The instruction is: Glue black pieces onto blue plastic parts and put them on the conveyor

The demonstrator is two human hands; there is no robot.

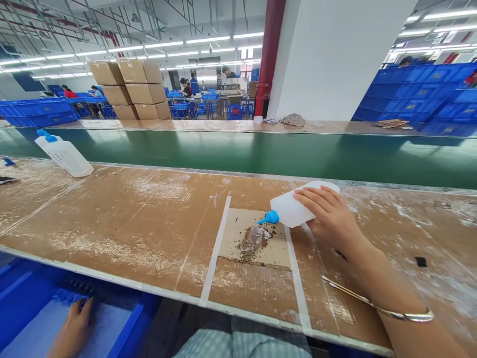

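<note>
My right hand [331, 214] is wrapped around a white squeeze bottle [298, 206] with a blue nozzle, tipped over to the left. Its nozzle tip hangs just above a small clear cup [256, 235]. That cup stands on a cardboard piece [231, 238] spotted with dark wet stains. Low on the left, my left hand [74, 323] reaches into a blue bin [124, 330], its thumb and fingers drawn together beside several small blue parts [67, 296]. Whatever sits between those fingertips is too small and dark to name.
Another white bottle [67, 155] with a blue cap stands at the left of the worn table [149, 214]. A cotton swab [345, 289] lies by my right forearm. Behind runs a green conveyor belt [208, 151]; stacked cartons [143, 89] and people are farther back.
</note>
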